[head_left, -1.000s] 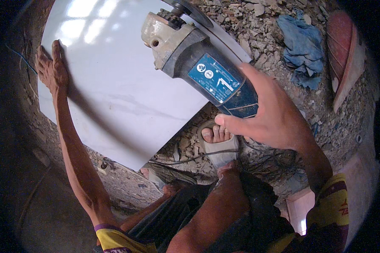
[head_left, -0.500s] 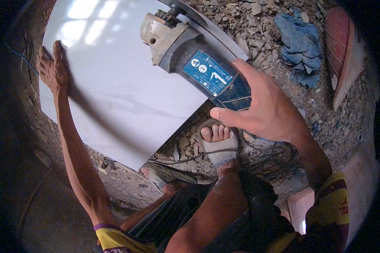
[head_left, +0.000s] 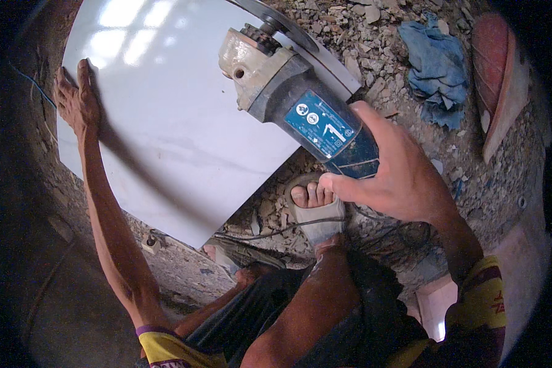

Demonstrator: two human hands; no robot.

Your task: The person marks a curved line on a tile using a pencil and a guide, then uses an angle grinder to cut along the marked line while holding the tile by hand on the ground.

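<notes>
My right hand [head_left: 398, 165] is wrapped round the rear body of a blue angle grinder [head_left: 316, 119]. Its grey metal head points up and left, and the cutting disc [head_left: 282, 24] sits over the far right edge of a large glossy white tile [head_left: 184, 135]. Whether the disc touches the tile, I cannot tell. Flat on the tile's left edge lies my left hand [head_left: 78, 101], its fingers stretched out. Window light reflects off the tile's far part. The underside of the grinder and some fingers of my right hand are hidden.
Broken rubble [head_left: 374, 55] covers the ground on the right, with a crumpled blue cloth [head_left: 435, 67] and a red, pale-edged object [head_left: 494, 73] on it. A dark cable [head_left: 270, 233] crosses my sandalled foot [head_left: 318, 211] near the tile. A small pale socket [head_left: 151, 244] lies by the tile's near edge.
My right hand has moved the grinder slightly right and nearer to me, so more of its disc shows. My left hand and the tile have stayed in place.
</notes>
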